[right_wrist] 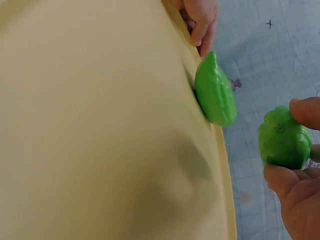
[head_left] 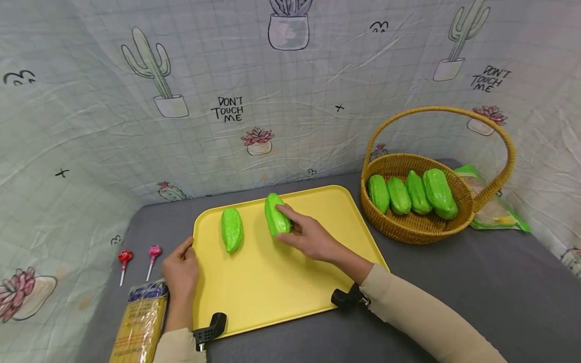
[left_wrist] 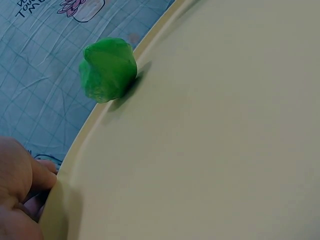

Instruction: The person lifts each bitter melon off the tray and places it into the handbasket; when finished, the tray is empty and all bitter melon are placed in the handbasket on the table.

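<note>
My right hand [head_left: 310, 237] pinches a glossy green ridged vegetable [head_left: 275, 214] between thumb and fingers, over the back half of the yellow tray [head_left: 272, 282]. In the right wrist view the round end of this held vegetable [right_wrist: 284, 140] faces the camera, and a shadow falls on the tray. Another green vegetable [head_left: 232, 230], with a pointed tip, lies on the tray to the left; the left wrist view shows it [left_wrist: 109, 70] near the rim. At the tray's left side my left hand [head_left: 181, 269] holds the rim with curled fingers [left_wrist: 42, 175].
A wicker basket [head_left: 404, 234] with a tall handle stands at the right, several green vegetables [head_left: 415, 194] inside. Behind it lies a green-edged packet [head_left: 495, 212]. Two lollipops [head_left: 125, 257] and a spaghetti pack [head_left: 140, 322] lie at the left. A patterned cloth [head_left: 299, 101] hangs behind.
</note>
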`<control>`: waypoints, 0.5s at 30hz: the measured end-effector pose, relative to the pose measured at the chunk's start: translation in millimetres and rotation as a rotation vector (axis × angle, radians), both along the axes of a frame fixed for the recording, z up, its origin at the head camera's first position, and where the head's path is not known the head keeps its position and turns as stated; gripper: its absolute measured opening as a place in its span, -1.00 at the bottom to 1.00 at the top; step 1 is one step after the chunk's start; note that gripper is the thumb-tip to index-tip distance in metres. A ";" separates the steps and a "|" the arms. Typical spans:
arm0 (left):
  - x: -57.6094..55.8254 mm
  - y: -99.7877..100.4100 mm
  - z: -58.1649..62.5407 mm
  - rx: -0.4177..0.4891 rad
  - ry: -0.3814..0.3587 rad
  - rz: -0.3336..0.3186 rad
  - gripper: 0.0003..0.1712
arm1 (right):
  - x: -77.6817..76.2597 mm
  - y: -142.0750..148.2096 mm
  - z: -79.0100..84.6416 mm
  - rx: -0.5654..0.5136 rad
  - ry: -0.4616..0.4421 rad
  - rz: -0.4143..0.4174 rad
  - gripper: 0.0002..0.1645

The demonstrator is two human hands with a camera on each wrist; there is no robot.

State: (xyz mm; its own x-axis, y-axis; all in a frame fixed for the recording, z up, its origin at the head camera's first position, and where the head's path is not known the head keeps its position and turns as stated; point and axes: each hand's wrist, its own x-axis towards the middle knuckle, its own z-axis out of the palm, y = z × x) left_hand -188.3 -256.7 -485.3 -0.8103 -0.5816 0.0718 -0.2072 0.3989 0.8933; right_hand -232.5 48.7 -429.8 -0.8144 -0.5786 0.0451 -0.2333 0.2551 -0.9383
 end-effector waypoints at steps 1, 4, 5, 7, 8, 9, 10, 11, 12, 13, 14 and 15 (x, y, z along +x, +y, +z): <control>0.3 -0.1 -0.1 0.003 -0.004 0.001 -0.57 | 0.8 2.0 0.7 -0.002 0.001 0.000 -0.09; 0.6 0.0 -0.2 0.006 -0.008 0.001 -0.57 | 3.1 9.0 3.3 -0.009 0.012 0.004 -0.09; 0.7 0.0 -0.2 0.007 -0.008 0.000 -0.57 | 4.1 11.7 4.6 -0.008 0.016 0.004 -0.09; 1.2 0.0 0.3 0.013 -0.012 -0.005 -0.56 | 6.0 17.8 7.5 -0.009 0.026 0.000 -0.09; 1.1 0.0 0.3 0.013 -0.011 -0.006 -0.56 | 6.9 21.0 8.9 -0.011 0.031 -0.002 -0.09; 1.1 0.0 0.4 0.012 -0.010 -0.006 -0.56 | 7.7 24.5 10.0 -0.011 0.038 -0.006 -0.08; 1.1 -0.1 0.6 0.014 -0.010 -0.006 -0.56 | 8.5 27.7 10.9 -0.012 0.039 -0.010 -0.08; 1.1 -0.1 0.6 0.014 -0.010 -0.007 -0.56 | 9.2 31.0 11.8 -0.015 0.040 -0.014 -0.08; 1.0 0.0 0.5 0.012 -0.009 -0.006 -0.56 | 9.8 34.3 12.6 -0.017 0.042 -0.019 -0.09; 0.8 0.2 0.5 0.009 -0.006 -0.003 -0.56 | 10.5 37.6 13.2 -0.015 0.046 -0.024 -0.09; 0.6 0.4 0.4 0.007 -0.002 -0.001 -0.56 | 11.2 40.9 13.7 -0.016 0.046 -0.029 -0.09; 0.5 0.7 0.4 0.004 -0.001 -0.001 -0.57 | 11.9 44.3 14.2 -0.017 0.049 -0.033 -0.09</control>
